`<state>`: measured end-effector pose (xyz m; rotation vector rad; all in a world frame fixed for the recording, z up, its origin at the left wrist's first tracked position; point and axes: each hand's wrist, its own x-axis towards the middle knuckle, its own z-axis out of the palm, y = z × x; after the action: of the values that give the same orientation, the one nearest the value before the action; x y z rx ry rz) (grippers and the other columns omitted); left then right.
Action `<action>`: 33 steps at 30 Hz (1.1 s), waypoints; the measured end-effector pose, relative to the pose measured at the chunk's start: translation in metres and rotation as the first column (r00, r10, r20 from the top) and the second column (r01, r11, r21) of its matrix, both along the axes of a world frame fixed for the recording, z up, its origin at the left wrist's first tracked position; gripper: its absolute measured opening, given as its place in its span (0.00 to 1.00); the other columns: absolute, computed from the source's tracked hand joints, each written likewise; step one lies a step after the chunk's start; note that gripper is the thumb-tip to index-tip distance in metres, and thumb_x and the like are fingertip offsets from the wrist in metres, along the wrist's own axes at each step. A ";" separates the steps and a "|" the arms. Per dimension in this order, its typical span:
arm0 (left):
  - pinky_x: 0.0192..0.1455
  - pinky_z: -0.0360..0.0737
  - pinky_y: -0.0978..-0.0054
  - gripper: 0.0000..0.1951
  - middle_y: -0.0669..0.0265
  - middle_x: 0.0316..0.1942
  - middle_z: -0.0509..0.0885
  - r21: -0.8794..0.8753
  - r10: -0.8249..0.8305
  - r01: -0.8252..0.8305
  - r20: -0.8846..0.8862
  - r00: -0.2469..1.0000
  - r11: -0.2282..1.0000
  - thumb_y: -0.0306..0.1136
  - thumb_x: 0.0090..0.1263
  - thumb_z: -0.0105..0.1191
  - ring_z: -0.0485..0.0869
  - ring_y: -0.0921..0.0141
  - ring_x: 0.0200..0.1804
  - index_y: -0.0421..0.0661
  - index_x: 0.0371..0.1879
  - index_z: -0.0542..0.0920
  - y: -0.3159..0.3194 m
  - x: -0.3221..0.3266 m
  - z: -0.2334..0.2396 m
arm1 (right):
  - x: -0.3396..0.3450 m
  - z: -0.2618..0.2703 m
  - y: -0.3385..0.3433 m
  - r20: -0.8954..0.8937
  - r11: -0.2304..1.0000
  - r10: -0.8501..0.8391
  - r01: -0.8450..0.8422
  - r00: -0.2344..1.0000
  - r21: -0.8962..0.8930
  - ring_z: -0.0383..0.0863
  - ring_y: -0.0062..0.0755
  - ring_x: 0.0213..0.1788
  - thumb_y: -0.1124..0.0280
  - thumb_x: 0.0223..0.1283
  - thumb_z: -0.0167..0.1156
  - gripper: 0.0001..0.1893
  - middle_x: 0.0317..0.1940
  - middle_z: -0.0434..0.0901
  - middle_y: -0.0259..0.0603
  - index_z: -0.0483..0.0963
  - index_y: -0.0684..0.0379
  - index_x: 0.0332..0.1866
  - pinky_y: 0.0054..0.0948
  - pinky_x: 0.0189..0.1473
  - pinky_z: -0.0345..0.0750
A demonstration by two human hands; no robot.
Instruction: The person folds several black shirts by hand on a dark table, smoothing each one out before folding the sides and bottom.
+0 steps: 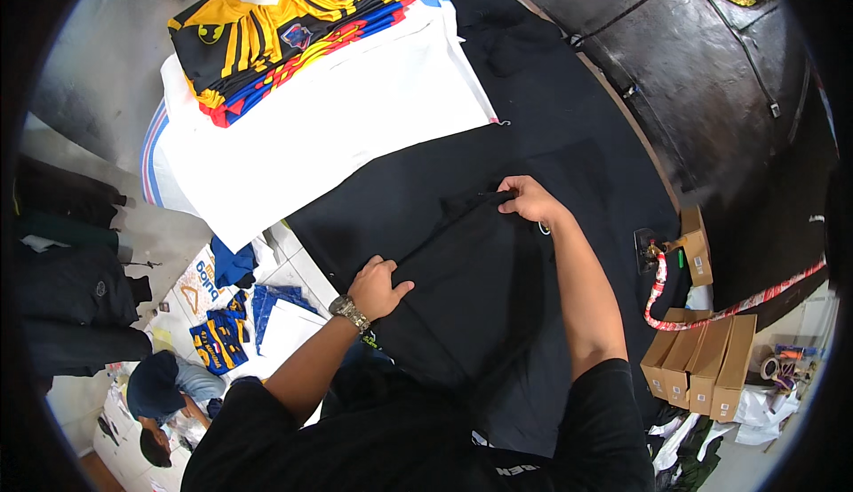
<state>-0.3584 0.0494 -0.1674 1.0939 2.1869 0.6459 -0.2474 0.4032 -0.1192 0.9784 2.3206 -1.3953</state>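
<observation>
A black garment or cloth lies before me on a large black-covered table. My right hand pinches its far edge between thumb and fingers, making a fold line that slants down to the left. At the other end of that line, my left hand lies on the fabric with the thumb spread away from the fingers; a watch is on the wrist. Beyond both hands, a white sheet covers part of the table. Folded jerseys, black and yellow on top, are stacked on it.
On the right, a red-and-white wrapped hose meets a small device at the table edge, near several cardboard boxes. A person crouches lower left among clothes. Dark garments hang at the far left.
</observation>
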 end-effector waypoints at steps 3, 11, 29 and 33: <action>0.50 0.81 0.59 0.21 0.53 0.41 0.85 0.239 0.035 -0.006 -0.119 0.992 0.971 0.42 0.63 0.69 0.83 0.52 0.46 0.36 0.44 0.82 -0.006 0.011 -0.010 | 0.034 0.027 -0.007 -0.122 0.998 -0.033 0.026 0.992 -0.057 0.80 0.26 0.40 0.82 0.54 0.68 0.10 0.35 0.83 0.36 0.80 0.63 0.42 0.28 0.45 0.75; 0.28 0.67 0.85 0.18 0.73 0.29 0.80 0.680 0.062 -0.293 0.342 0.938 0.672 0.22 0.60 0.71 0.67 0.87 0.24 0.42 0.49 0.85 0.040 0.070 0.148 | 0.203 0.192 -0.013 -0.376 0.918 -0.045 0.187 0.925 0.351 0.80 0.23 0.41 0.80 0.57 0.66 0.13 0.37 0.83 0.35 0.80 0.65 0.48 0.25 0.46 0.76; 0.44 0.83 0.66 0.06 0.57 0.37 0.86 0.445 -0.176 0.209 -0.115 0.978 0.870 0.23 0.60 0.60 0.86 0.60 0.38 0.40 0.36 0.82 0.000 0.146 0.004 | 0.374 -0.039 -0.263 -0.372 0.534 -0.658 0.755 0.654 0.381 0.82 0.47 0.46 0.83 0.53 0.63 0.12 0.44 0.79 0.48 0.76 0.62 0.43 0.40 0.50 0.78; 0.35 0.81 0.70 0.08 0.60 0.27 0.87 0.302 -0.050 0.080 -0.105 0.993 0.950 0.30 0.64 0.66 0.86 0.67 0.27 0.38 0.34 0.84 0.015 0.156 -0.009 | 0.363 -0.041 -0.252 -0.296 0.465 -0.797 0.847 0.527 0.257 0.84 0.41 0.35 0.78 0.57 0.66 0.14 0.32 0.81 0.44 0.76 0.62 0.48 0.38 0.43 0.79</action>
<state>-0.2026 0.0641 -0.1767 1.3746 2.1672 0.9443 0.1157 0.1508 -0.1607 2.4763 2.3056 -1.2862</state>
